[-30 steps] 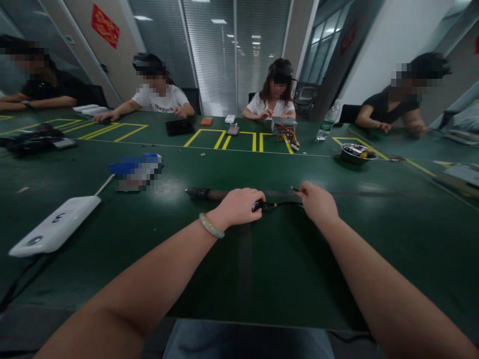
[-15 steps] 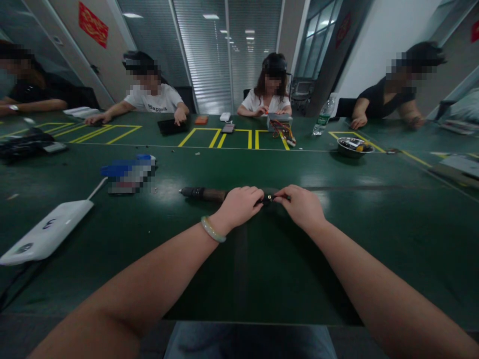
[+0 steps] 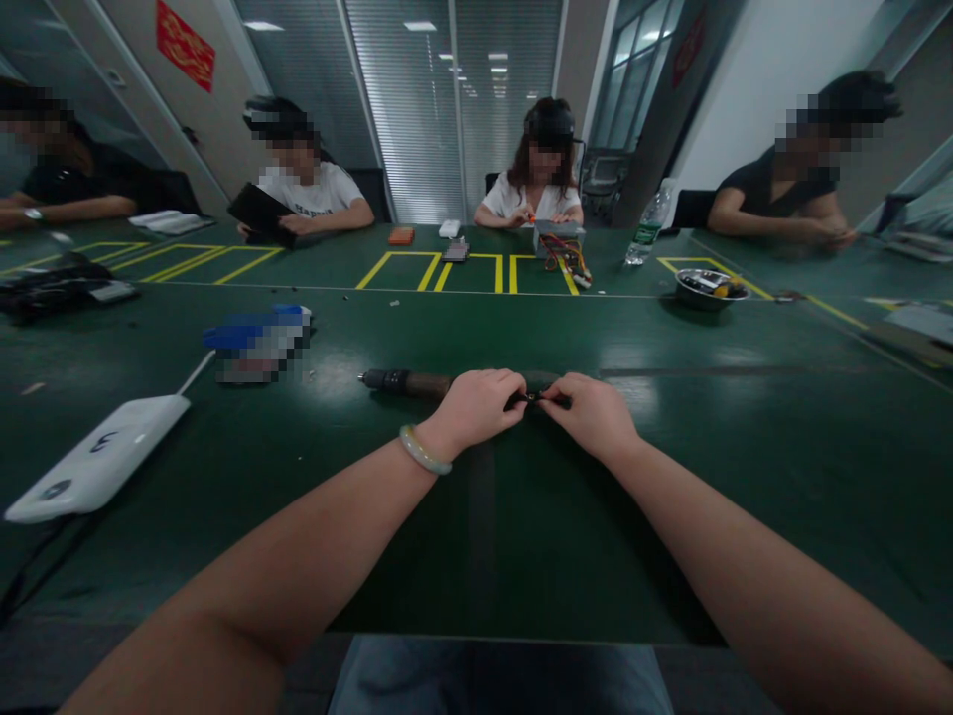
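My left hand (image 3: 476, 409) and my right hand (image 3: 592, 415) meet at the middle of the green table mat (image 3: 476, 556). Their fingertips pinch a small black cable connector (image 3: 533, 397) between them, and its wires are mostly hidden by my fingers. A dark, cylindrical corded tool (image 3: 406, 383) with a brown grip lies left of my left hand, its far end covered by that hand. A pale green bangle (image 3: 423, 450) circles my left wrist.
A white flat device (image 3: 96, 459) with a cable lies at the left, near a blurred blue and white package (image 3: 257, 343). Farther off are a steel bowl (image 3: 704, 289), a water bottle (image 3: 647, 228), and a metal box with coloured wires (image 3: 558, 243). Several co-workers sit across the table.
My hands have closed together around the connector, with my right hand moved left from its earlier position. A co-worker at the far left has lifted a black tablet.
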Motion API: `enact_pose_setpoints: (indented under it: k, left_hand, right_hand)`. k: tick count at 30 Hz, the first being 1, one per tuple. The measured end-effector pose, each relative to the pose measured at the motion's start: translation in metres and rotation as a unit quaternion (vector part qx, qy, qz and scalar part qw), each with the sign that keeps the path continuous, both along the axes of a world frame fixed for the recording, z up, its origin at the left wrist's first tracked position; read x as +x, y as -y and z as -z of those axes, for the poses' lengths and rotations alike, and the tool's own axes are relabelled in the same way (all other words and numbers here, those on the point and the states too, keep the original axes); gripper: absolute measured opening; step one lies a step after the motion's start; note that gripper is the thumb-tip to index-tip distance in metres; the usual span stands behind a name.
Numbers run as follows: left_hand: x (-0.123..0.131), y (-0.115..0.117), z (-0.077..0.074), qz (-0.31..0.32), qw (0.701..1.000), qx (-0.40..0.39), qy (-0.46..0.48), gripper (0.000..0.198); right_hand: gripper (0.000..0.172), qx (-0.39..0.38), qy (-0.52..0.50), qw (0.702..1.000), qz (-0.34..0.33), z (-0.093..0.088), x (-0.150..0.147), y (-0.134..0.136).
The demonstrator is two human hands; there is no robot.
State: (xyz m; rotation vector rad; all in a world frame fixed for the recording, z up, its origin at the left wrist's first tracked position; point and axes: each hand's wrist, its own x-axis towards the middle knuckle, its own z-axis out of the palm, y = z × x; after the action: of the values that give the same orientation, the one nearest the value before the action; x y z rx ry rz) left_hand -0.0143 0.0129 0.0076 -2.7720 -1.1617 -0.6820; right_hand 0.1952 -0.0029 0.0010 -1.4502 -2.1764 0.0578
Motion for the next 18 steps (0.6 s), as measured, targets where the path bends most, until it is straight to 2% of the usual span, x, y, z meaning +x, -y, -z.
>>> enact_pose_setpoints:
  k: [11,18]
  left_hand:
    - [0.0005,0.0014,-0.0021,-0.01,1.0,0.0,-0.015,0.015]
    - [-0.0001,-0.0003,-0.0016,-0.007,1.0,-0.003,-0.026,0.014]
  right_hand:
    - [0.006,-0.006,-0.031,0.999,-0.029,0.002,-0.001,-0.0012]
    - [0.009,0.027,0.027,0.998,-0.044,0.0052,-0.0032,-0.0043]
